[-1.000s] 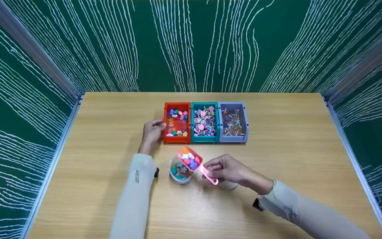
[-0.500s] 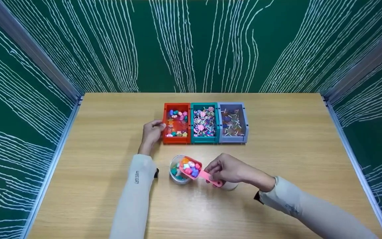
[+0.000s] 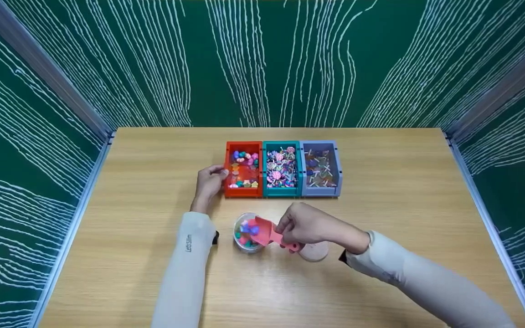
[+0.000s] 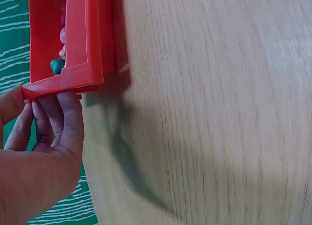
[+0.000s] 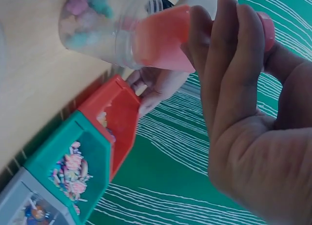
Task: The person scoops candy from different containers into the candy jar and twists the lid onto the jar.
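My right hand (image 3: 306, 223) grips the handle of a pink scoop (image 3: 265, 231), which tips over the mouth of a clear jar (image 3: 248, 249). Colourful candy-like pieces (image 3: 249, 228) slide off its lip into the jar. The right wrist view shows the scoop (image 5: 163, 37) at the jar's opening, with pastel pieces (image 5: 87, 15) lying at the jar's bottom. At the left side of the red bin (image 3: 243, 191), my left hand (image 3: 208, 182) holds the wall. The left wrist view has the thumb at the bin's rim (image 4: 63, 84) and the fingers against its outer side.
Joined to the red bin are a teal bin (image 3: 281, 191) of small lollipop-like pieces and a grey-lilac bin (image 3: 321, 191) of clear pieces on sticks. A round pale lid (image 3: 314, 252) lies right of the jar. Green walls with white lines surround the wooden table (image 3: 144, 182).
My right hand has turned the loaded scoop downward over the jar, and its pieces have tumbled in. More of the round lid now shows. My left hand has stayed at the red bin.
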A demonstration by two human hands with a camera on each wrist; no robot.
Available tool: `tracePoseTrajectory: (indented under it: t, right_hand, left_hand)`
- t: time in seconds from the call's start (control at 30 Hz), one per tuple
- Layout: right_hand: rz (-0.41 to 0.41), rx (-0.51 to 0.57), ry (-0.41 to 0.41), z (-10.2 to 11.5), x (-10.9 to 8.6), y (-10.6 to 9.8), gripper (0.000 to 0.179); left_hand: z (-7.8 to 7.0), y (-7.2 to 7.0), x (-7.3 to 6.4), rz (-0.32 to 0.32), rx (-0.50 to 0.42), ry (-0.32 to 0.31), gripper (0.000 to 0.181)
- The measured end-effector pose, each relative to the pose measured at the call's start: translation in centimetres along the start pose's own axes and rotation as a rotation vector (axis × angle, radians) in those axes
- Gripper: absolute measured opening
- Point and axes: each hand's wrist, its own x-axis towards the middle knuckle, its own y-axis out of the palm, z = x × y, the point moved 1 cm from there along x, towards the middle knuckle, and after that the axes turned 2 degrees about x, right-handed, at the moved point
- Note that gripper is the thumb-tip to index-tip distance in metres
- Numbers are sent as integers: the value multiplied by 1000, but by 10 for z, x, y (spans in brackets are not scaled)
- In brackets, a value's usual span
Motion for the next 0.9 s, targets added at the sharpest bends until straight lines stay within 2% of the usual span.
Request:
tracePoseTrajectory:
  t: [0.23,0.37,0.5,0.67,0.8,0.9]
  right_hand:
    - [11,-43,0,8,-2,-4,21]
    - [14,17,-18,4,-4,-14,27]
    - [-34,223,-17,-4,-3,-24,32]
    - [-172,516,17,-16,13,-24,33]
    - [-243,616,51,-21,35,-17,33]
    - [-265,670,71,-21,53,-13,32]
  left_hand:
    - [0,0,0,0,1,8,33]
    - [-1,0,0,1,-7,-2,33]
    - [0,0,0,-5,3,17,33]
    - [1,0,1,-38,30,85,31]
    - [2,1,1,-39,26,91,32]
    - [2,1,1,-27,28,76,33]
